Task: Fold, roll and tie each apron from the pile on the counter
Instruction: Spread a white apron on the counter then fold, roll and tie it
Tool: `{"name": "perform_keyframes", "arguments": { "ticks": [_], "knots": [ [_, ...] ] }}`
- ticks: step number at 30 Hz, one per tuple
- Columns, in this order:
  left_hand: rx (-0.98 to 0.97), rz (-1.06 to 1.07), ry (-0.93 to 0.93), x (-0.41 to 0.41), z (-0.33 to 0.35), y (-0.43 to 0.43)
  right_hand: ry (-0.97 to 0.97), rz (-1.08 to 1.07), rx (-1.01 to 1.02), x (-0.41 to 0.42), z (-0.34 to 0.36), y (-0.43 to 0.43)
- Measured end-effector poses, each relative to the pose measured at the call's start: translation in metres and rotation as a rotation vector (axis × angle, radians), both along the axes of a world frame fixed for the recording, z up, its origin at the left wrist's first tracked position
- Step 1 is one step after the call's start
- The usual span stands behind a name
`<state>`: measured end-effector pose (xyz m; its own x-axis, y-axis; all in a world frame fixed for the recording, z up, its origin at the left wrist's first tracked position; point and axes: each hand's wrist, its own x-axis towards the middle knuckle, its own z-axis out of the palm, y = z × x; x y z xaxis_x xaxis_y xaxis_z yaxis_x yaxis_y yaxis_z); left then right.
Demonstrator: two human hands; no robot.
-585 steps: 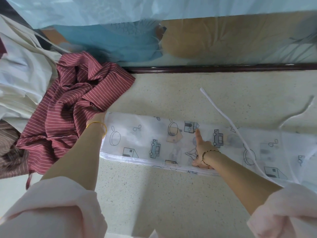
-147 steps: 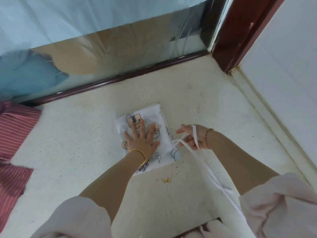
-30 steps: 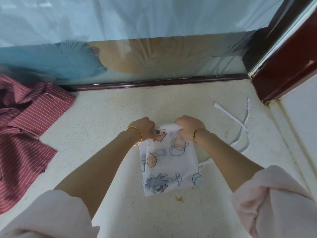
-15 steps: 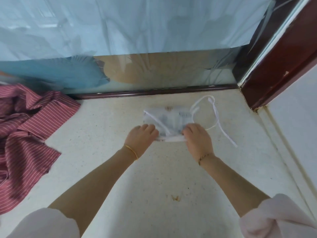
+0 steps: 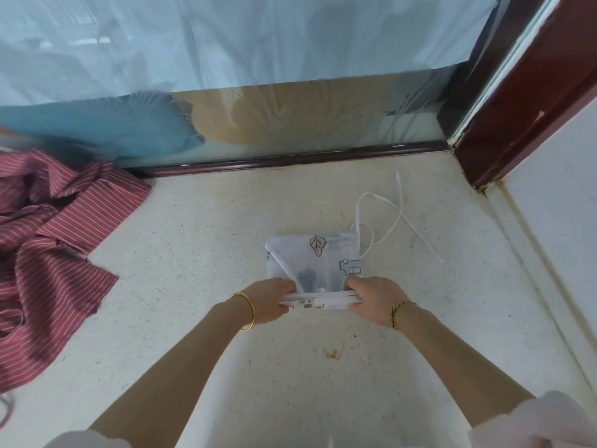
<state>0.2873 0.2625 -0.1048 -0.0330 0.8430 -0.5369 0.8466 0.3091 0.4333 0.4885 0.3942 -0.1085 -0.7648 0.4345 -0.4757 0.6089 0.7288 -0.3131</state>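
Likely a home, speckled stone counter, patterned window glass, wooden frame

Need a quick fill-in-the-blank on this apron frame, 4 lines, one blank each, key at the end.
1. The left hand and right hand grip the white printed apron by its ____ (near/far) edge.
2. Its white ties trail loose on the counter on the apron's ____ side.
3. The crumpled apron at the counter's left is red with thin pale ____.
4. The gold bangle sits on the ____ wrist.
Missing: near; right; stripes; left.
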Motion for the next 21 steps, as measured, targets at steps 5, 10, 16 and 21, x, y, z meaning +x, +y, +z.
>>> {"name": "perform_keyframes", "arguments": {
  "ticks": [5,10,16,21],
  "knots": [
    [0.027,0.221,-0.192,-0.018,0.001,-0.008,0.077,-0.296,-0.408,-0.003,0.008,0.015],
    [0.122,0.488,-0.414,-0.021,0.001,-0.018,0.354,-0.510,-0.587,0.003,0.008,0.012],
    [0.168,0.569,-0.491,-0.016,-0.003,-0.021,0.474,-0.667,-0.715,0.001,0.002,0.003],
    [0.353,0.541,-0.380,-0.011,-0.012,-0.025,0.466,-0.711,-0.724,-0.003,-0.005,0.000]
  ]
}}
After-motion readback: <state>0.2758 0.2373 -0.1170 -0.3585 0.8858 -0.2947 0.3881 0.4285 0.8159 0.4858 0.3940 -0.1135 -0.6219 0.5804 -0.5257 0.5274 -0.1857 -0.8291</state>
